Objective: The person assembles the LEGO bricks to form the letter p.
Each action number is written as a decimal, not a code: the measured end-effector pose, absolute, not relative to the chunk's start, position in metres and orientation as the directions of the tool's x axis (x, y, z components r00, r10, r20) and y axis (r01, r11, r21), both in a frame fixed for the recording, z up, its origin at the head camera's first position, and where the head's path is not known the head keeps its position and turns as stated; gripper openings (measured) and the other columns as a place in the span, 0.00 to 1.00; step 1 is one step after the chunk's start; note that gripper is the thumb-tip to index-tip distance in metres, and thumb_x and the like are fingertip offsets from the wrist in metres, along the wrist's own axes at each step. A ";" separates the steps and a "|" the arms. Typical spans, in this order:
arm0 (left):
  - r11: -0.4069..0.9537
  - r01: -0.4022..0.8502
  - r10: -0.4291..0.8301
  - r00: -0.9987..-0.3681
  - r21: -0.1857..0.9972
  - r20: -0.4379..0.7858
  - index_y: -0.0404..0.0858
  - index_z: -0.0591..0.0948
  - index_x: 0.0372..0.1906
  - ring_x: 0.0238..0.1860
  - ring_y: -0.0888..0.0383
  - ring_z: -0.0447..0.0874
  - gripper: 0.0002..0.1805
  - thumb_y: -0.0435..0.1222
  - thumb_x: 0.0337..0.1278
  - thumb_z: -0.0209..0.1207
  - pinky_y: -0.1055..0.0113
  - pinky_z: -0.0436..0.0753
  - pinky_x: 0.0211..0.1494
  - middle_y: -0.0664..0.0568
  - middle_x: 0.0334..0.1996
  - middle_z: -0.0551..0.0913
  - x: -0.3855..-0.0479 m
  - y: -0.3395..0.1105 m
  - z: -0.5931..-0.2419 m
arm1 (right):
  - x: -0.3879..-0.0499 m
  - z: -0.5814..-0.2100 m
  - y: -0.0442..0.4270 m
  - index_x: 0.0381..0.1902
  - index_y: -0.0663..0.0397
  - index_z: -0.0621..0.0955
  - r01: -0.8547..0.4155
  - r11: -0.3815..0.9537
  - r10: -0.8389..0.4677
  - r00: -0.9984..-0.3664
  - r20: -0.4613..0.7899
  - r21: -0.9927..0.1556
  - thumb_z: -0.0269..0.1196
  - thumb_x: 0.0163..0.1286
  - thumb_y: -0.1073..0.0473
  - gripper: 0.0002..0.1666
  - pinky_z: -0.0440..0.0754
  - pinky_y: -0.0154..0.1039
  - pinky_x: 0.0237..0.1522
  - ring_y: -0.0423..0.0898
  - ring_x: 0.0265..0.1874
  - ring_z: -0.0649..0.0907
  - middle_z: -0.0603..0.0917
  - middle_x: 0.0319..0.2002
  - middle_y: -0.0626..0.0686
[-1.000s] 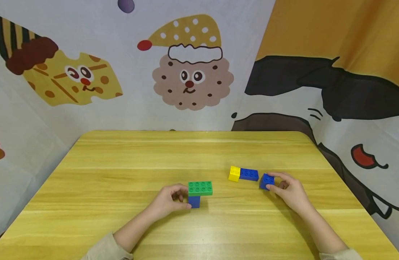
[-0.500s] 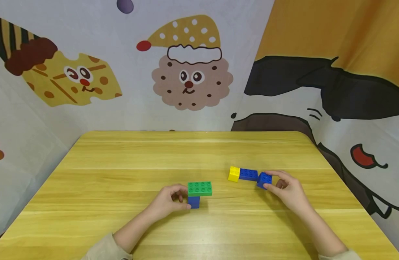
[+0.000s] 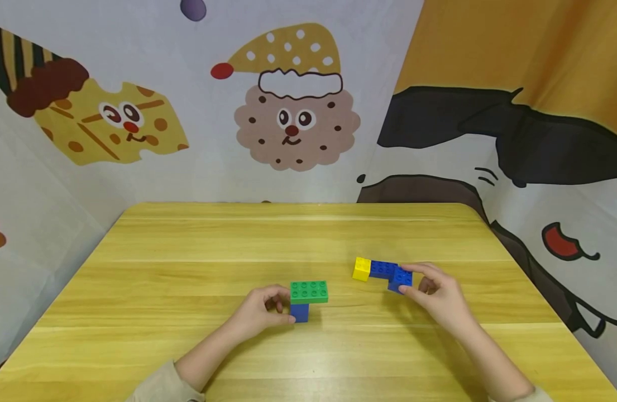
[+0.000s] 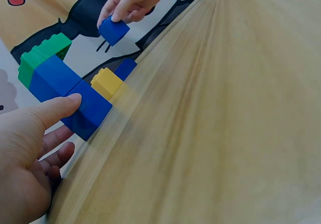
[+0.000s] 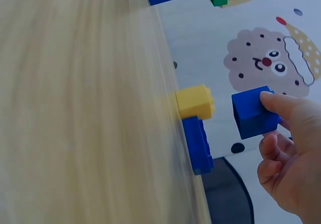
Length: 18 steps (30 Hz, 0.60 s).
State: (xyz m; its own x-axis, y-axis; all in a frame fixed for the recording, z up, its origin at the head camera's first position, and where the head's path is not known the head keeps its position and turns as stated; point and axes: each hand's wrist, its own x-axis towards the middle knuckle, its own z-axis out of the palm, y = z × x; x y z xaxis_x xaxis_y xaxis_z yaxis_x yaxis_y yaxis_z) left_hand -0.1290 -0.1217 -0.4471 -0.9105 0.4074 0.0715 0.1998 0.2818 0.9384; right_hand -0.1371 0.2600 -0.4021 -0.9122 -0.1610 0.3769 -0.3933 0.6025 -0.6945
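Change noted: over the last 1.0 s, the right hand (image 3: 435,295) has carried the blue block (image 3: 400,280) toward the middle of the head frame, from beside the long blue brick (image 3: 381,269) to where it overlaps that brick's right end in view. Both wrist views show the block raised off the tabletop (image 3: 228,240), so the overlap is judged visual, not contact; the shift leaves it nearer the blue stack (image 3: 300,314) at lower centre. Right grip: pinching the blue block between thumb and fingers. Left grip: the left hand (image 3: 258,314) steadies the stack, 2 blocks high, thumb against its side; position unchanged. The green brick (image 3: 309,292) caps the stack, overhanging it to the frame's right. Right of centre, the yellow block (image 3: 361,269) touches the long brick's left end; both sit close to the route between the hands.
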 end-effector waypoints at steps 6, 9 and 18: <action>0.278 0.198 0.409 -0.910 0.940 0.070 0.41 0.83 0.46 0.32 0.54 0.73 0.21 0.37 0.42 0.74 0.70 0.72 0.32 0.51 0.32 0.79 -0.129 -0.122 -0.448 | -0.132 -0.398 0.250 0.51 0.54 0.82 -0.425 0.571 -0.189 -0.901 0.391 -0.703 0.71 0.55 0.69 0.24 0.70 0.33 0.17 0.41 0.20 0.72 0.80 0.47 0.51; 0.284 0.199 0.409 -0.910 0.938 0.070 0.41 0.83 0.45 0.32 0.54 0.73 0.21 0.37 0.42 0.74 0.70 0.72 0.32 0.51 0.32 0.79 -0.129 -0.122 -0.447 | -0.129 -0.394 0.244 0.50 0.53 0.83 -0.438 0.545 -0.201 -0.896 0.396 -0.715 0.71 0.55 0.68 0.23 0.71 0.33 0.18 0.41 0.21 0.72 0.80 0.46 0.50; 0.285 0.203 0.411 -0.909 0.937 0.072 0.41 0.83 0.46 0.32 0.54 0.73 0.21 0.37 0.42 0.74 0.70 0.71 0.32 0.51 0.32 0.79 -0.130 -0.122 -0.447 | -0.127 -0.385 0.229 0.50 0.51 0.83 -0.468 0.504 -0.229 -0.883 0.410 -0.726 0.72 0.56 0.65 0.21 0.71 0.33 0.19 0.42 0.21 0.73 0.81 0.45 0.47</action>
State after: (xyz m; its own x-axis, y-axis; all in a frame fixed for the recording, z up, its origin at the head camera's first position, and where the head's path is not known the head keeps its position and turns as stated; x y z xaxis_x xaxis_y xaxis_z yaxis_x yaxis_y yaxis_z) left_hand -0.1298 -0.1225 -0.4470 -0.9088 0.4111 0.0718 0.2029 0.2848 0.9369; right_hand -0.1274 0.2291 -0.3847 -0.8828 -0.2293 0.4099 -0.4680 0.5041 -0.7259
